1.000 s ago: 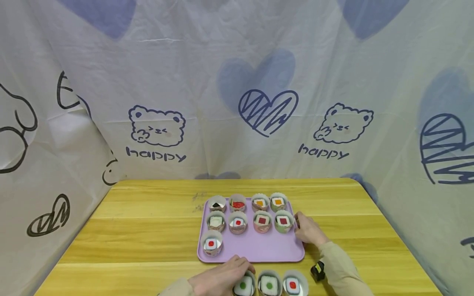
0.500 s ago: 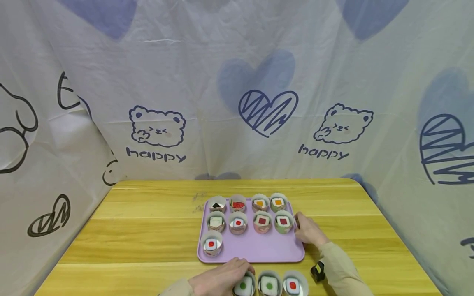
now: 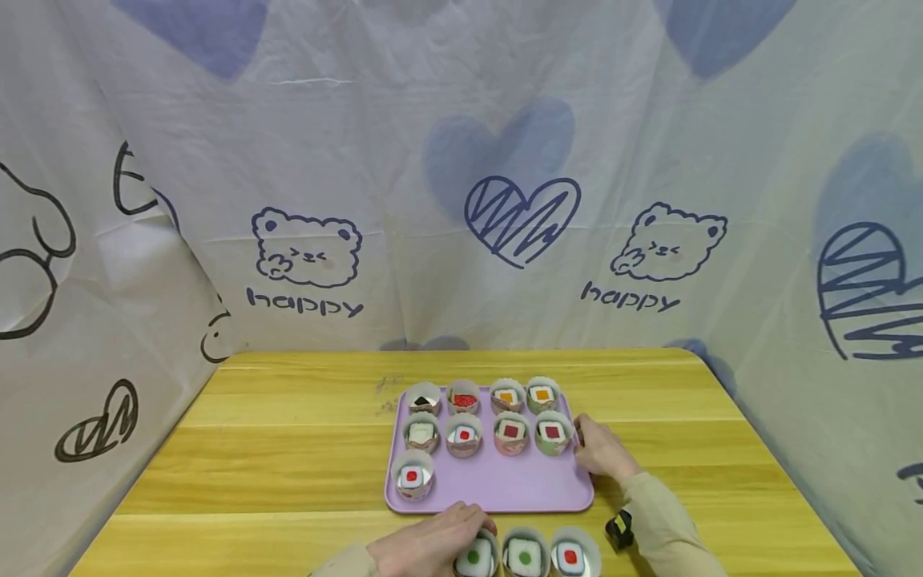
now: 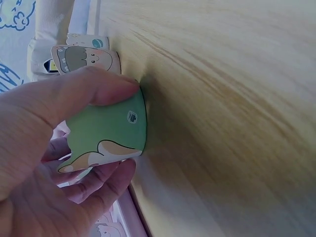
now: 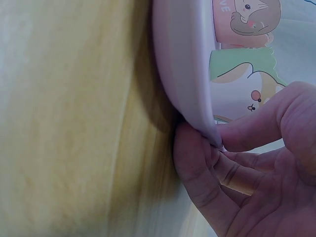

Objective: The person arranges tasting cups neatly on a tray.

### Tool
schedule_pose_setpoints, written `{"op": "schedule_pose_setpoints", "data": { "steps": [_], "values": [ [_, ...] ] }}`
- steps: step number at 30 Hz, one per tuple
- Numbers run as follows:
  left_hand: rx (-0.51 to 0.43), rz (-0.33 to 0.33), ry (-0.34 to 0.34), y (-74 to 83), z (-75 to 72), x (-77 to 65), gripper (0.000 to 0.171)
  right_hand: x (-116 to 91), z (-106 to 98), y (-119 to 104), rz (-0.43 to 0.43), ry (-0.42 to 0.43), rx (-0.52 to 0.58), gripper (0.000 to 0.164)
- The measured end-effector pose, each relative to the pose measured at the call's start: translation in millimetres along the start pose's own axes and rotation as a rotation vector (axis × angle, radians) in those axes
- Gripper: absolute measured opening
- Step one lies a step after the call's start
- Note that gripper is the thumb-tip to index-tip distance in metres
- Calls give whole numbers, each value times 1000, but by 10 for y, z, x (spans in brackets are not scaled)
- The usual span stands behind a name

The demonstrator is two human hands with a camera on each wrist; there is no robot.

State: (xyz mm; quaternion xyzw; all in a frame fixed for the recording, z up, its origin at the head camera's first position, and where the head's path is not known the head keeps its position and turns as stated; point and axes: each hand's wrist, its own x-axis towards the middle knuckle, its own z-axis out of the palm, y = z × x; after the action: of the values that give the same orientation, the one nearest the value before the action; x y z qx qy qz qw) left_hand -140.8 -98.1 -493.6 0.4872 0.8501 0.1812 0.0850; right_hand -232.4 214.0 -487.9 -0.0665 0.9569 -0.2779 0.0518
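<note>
My left hand [image 3: 433, 543] grips a green paper baking cup [image 4: 118, 118] at the table's front, thumb on one side and fingers on the other. Inside that cup lies a white square piece with a green dot [image 3: 473, 558]. Two more cups stand in a row to its right, one with a green-dot piece [image 3: 524, 557], one with a red-dot piece [image 3: 570, 558]. At the right edge of the lilac tray [image 3: 512, 487], my right hand [image 3: 604, 450] pinches the rim [image 5: 185, 74] between thumb and fingers. A green cup [image 5: 242, 86] on the tray stands close to the thumb.
Several filled paper cups [image 3: 464, 437] stand on the tray in rows, with one cup [image 3: 412, 476] at its front left. A small black item with a yellow mark [image 3: 618, 529] is by the right sleeve. Printed white cloth [image 3: 404, 160] hangs behind the wooden table [image 3: 288, 449].
</note>
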Motion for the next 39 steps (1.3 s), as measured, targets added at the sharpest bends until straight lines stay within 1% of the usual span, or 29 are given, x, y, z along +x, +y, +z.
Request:
{"op": "schedule_pose_setpoints", "data": {
  "steps": [2, 4, 5, 6, 8, 9, 12, 14, 16, 20, 24, 26, 29, 31, 33, 37, 39],
  "values": [
    [-14, -2, 1, -30, 33, -1, 57, 0, 0, 3, 0, 0, -2, 29],
    [-8, 0, 11, -19, 19, -4, 58, 0, 1, 5, 2, -1, -1, 30],
    [-13, -7, 12, 28, -40, -8, 59, 2, 3, 8, 3, -1, -1, 30],
    [-2, -6, 20, 48, -71, -10, 58, 2, 3, 9, 3, -3, 1, 31],
    [14, -23, 32, 122, -179, -4, 57, 4, 4, 11, 8, -4, 1, 30],
    [35, -28, 45, 133, -214, 8, 58, 4, 3, 12, 10, -5, 2, 30],
    [69, -90, 64, 157, -336, 52, 63, 12, 1, 9, 13, -8, 0, 29],
    [77, -132, 70, 139, -396, 91, 65, 17, 0, 8, 15, -9, -3, 29],
    [79, -159, 69, 111, -441, 126, 66, 19, 0, 8, 17, -10, -5, 28],
    [77, -182, 73, 31, -474, 199, 67, 13, -3, 9, 10, -10, -7, 29],
    [62, -208, 60, -23, -507, 265, 68, 5, -2, 8, 15, -12, -2, 30],
    [81, -212, 52, -46, -530, 288, 68, 4, -3, 7, 12, -10, -3, 30],
    [151, -207, 53, -79, -558, 316, 64, 9, 1, 13, 12, -8, -3, 31],
    [209, -207, 60, -103, -559, 335, 60, 4, -3, 6, 10, -6, -3, 32],
    [248, -209, 59, -118, -550, 357, 57, 7, -2, 7, 14, -9, -3, 32],
    [357, -213, 20, -125, -513, 407, 56, 7, -4, 0, 13, -12, -2, 31],
    [428, -205, 4, -127, -482, 422, 57, 9, -3, 0, 13, -13, 0, 30]
  ]
}}
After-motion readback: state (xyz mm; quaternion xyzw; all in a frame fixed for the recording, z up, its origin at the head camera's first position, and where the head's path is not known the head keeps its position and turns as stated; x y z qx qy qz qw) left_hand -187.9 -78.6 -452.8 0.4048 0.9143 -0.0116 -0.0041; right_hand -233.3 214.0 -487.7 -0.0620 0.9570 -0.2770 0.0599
